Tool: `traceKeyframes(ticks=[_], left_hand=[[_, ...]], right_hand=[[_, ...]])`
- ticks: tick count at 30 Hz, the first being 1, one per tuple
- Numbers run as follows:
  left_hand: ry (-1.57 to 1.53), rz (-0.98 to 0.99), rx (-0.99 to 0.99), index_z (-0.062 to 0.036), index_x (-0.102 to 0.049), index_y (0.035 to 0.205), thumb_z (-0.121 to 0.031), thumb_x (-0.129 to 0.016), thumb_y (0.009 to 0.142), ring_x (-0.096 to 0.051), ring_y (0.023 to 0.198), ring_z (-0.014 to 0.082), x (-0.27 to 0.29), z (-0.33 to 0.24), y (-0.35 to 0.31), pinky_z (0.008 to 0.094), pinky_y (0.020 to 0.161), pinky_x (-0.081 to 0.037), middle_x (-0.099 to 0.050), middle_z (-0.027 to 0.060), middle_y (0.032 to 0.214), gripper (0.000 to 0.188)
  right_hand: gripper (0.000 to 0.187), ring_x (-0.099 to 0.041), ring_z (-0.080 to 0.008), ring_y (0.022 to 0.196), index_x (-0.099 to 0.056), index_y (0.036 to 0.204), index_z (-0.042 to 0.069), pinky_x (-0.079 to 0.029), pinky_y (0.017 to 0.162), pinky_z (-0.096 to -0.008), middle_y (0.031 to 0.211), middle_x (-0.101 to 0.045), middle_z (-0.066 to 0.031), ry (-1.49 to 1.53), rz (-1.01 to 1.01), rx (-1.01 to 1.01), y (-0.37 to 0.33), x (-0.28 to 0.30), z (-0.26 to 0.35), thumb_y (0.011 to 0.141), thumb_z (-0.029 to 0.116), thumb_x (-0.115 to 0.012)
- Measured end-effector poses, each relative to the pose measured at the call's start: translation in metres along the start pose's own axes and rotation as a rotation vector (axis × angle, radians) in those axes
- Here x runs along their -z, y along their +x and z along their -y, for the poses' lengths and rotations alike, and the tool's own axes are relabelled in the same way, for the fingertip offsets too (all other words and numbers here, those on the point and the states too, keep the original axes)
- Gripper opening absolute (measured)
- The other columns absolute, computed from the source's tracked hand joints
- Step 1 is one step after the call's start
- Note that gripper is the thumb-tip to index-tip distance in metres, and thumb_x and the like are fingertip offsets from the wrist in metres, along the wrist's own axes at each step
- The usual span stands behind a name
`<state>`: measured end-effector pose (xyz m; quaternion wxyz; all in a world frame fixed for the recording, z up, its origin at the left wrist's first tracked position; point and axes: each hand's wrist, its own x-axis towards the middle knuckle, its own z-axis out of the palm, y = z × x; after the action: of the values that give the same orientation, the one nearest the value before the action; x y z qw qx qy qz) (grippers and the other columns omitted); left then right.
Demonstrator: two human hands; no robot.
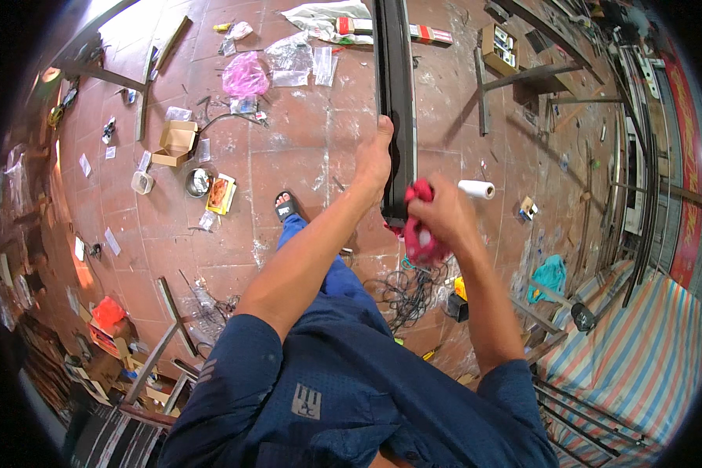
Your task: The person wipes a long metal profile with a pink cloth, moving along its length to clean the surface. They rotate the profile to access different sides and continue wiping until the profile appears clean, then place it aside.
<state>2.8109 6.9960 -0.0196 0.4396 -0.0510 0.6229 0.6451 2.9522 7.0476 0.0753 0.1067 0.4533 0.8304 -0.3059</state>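
A long dark metal profile (pixel 395 93) runs away from me from mid-picture to the top edge. My left hand (pixel 374 162) is closed around its left side, close to the near end, with the thumb pointing up along it. On the right, beside that near end, my right hand (pixel 447 214) grips a red cloth (pixel 421 243) with pale spots. The cloth touches or nearly touches the profile; its lower part is slightly blurred. A bit of red also shows under the profile's end.
Tangled black cables (pixel 413 296) lie on the tiled floor below my hands. A white roll (pixel 476 189) is at right. Further left are an open cardboard box (pixel 176 142), a metal bowl (pixel 199 182) and a pink plastic bag (pixel 246 74). Metal frames (pixel 487 93) stand around.
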Motion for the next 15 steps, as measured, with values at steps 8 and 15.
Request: traceKeyframes(ticks=[8, 15], left_hand=[[-0.002, 0.063, 0.020, 0.0110, -0.070, 0.127, -0.080, -0.055, 0.098, -0.058, 0.112, 0.0230, 0.010, 0.012, 0.002, 0.0404, 0.103, -0.047, -0.069, 0.0152, 0.121, 0.096], [-0.042, 0.160, 0.071, 0.0050, -0.067, 0.131, -0.084, -0.054, 0.095, -0.069, 0.101, 0.0218, 0.033, 0.040, 0.040, 0.0397, 0.089, -0.057, -0.073, 0.0132, 0.117, 0.097]], right_hand=[[0.033, -0.073, -0.0444, 0.088, -0.074, 0.095, 0.005, -0.056, 0.079, -0.0531, 0.087, -0.075, -0.0242, 0.116, -0.121, 0.096, 0.047, 0.002, 0.017, 0.077, 0.032, -0.076], [0.034, -0.072, -0.0454, 0.087, -0.069, 0.099, 0.005, -0.055, 0.076, -0.0529, 0.089, -0.073, -0.0249, -0.043, -0.096, 0.111, 0.036, -0.010, 0.021, 0.080, 0.032, -0.076]])
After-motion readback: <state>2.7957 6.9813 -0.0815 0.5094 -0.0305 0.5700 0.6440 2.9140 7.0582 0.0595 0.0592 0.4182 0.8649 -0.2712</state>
